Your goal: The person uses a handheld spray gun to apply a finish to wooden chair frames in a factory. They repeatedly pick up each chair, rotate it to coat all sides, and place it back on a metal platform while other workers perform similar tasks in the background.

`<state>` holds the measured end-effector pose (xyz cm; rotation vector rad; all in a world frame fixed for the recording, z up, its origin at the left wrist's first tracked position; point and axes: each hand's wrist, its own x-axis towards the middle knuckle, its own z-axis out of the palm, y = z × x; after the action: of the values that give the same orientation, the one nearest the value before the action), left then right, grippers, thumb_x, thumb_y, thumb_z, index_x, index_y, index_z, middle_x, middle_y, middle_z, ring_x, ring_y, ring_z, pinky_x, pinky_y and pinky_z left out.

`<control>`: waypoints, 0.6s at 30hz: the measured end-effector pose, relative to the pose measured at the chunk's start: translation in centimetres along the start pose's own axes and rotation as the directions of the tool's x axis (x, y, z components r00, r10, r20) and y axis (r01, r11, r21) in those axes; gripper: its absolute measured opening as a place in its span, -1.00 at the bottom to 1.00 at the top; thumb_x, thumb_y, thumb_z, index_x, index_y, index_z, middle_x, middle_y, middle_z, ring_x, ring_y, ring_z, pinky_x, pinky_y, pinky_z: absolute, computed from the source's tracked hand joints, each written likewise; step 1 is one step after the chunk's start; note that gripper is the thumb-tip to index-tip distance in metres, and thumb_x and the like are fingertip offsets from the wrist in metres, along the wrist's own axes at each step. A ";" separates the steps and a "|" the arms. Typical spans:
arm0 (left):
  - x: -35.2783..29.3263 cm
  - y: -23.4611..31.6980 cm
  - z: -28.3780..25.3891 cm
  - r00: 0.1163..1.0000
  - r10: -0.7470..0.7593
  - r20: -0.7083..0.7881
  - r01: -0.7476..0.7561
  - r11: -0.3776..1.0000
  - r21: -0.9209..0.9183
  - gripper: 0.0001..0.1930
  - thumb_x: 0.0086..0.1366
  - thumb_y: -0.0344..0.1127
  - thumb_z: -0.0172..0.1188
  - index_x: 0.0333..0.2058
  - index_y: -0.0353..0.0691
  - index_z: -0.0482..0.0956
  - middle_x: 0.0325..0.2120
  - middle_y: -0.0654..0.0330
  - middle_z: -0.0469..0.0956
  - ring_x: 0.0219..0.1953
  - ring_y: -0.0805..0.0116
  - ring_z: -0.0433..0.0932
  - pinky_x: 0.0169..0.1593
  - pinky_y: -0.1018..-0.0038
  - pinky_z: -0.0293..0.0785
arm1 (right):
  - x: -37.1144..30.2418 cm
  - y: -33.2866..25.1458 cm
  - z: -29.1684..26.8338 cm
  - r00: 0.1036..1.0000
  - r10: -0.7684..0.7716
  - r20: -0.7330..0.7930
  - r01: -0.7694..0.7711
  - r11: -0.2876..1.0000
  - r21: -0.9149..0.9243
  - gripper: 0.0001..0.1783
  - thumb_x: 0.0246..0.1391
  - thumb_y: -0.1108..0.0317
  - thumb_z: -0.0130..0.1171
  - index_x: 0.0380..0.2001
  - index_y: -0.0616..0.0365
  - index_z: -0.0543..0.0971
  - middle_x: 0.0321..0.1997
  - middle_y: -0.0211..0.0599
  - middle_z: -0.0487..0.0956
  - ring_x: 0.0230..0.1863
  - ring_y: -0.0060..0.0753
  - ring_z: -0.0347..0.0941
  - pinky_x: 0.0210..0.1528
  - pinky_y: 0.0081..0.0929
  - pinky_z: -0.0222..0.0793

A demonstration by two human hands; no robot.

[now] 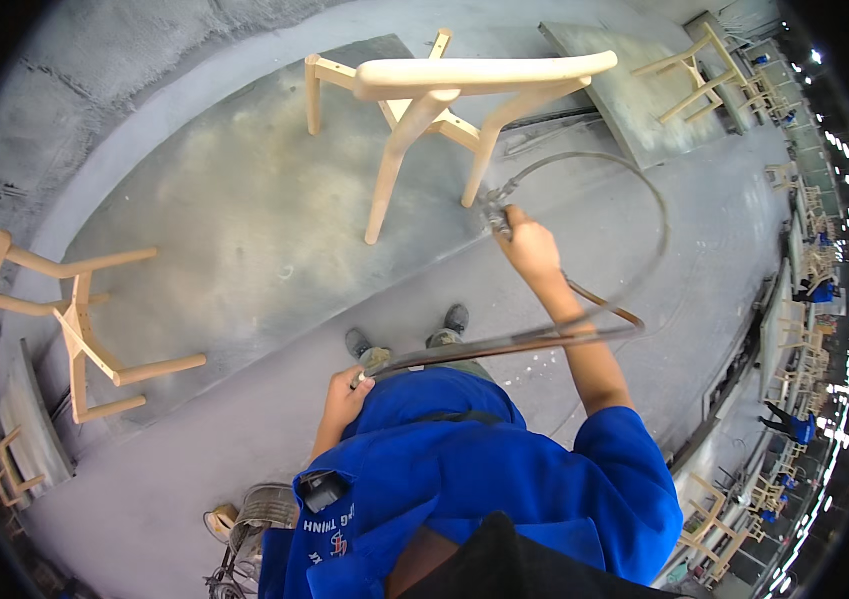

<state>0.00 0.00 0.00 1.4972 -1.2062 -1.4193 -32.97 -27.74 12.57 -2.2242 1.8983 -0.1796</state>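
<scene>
My right hand (534, 248) is closed round the handle of a metal spray gun (496, 214), held out in front of me. The gun is close to a leg of a pale wooden chair frame (484, 78), and whether they touch I cannot tell. A thin hose (660, 205) loops from the gun out to the right and back. My left hand (342, 401), near my waist, grips the hose where it crosses my body. The chair frame, without a seat, stands on a large grey board (265, 270).
Another pale chair frame (80, 319) lies tipped at the board's left end. Farther right, a chair frame (699, 75) rests by a second board (614, 90). A wire-like basket (270, 504) is behind me at left. Co-workers in blue (802, 427) and more chairs line the far right.
</scene>
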 end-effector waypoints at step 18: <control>2.7 11.8 1.9 0.963 -0.026 0.267 0.004 0.997 0.081 -0.59 0.13 -0.02 0.44 -0.44 -0.30 0.56 -0.61 0.08 0.50 -0.52 0.26 0.47 -0.40 0.36 0.34 | -5.0 4.2 0.3 0.735 0.658 -0.163 -0.135 0.377 0.916 -0.24 0.41 -0.25 -0.29 -0.23 0.30 0.58 -0.49 -0.30 0.57 -0.50 -0.51 0.48 -0.58 -0.52 0.22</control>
<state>-3.66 -5.80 10.18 1.4011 -1.4319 -1.6410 -37.71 -23.43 11.55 -0.9616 1.8396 -1.4318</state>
